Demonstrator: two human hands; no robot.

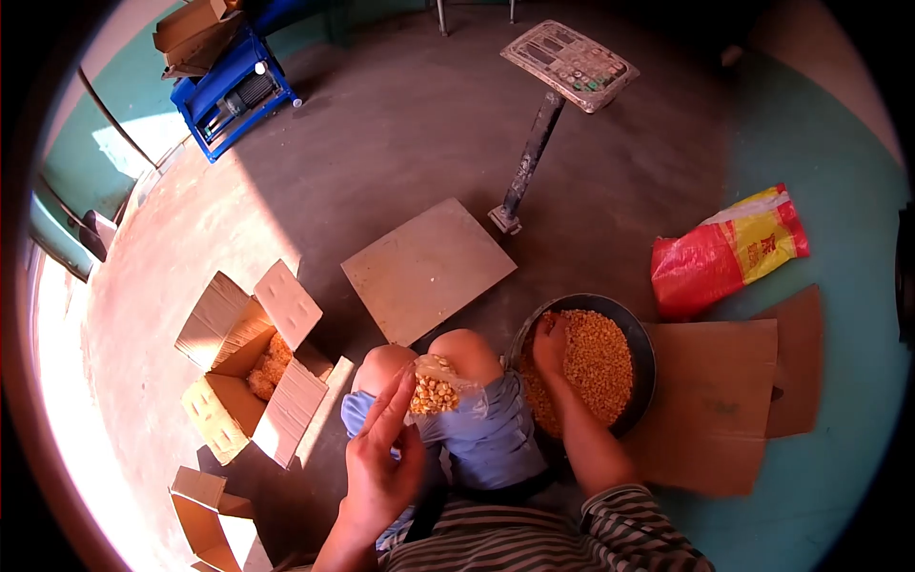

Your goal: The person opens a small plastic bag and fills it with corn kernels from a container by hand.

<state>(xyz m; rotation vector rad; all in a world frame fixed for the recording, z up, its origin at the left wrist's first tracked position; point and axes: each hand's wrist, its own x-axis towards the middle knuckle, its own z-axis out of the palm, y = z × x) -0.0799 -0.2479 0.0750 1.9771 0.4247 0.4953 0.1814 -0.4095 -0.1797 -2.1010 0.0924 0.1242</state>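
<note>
Between the fingers of my left hand [383, 458] is a small clear plastic bag of corn kernels [435, 393], held up in front of my knees. My right hand [550, 345] reaches into a large dark round pan [645, 367] at my right. Loose yellow-orange kernels [599, 367] fill the pan, and the fingertips are down at the kernels near its upper left side, partly hidden. Whether they grip any kernels does not show.
A platform scale [429, 270] with a display on a post [572, 67] stands ahead. Open cardboard boxes [289, 305] are at the left, one holding filled bags [271, 367]. Flat cardboard [710, 405] and a red-yellow sack [701, 270] lie right. A blue machine [233, 95] stands far left.
</note>
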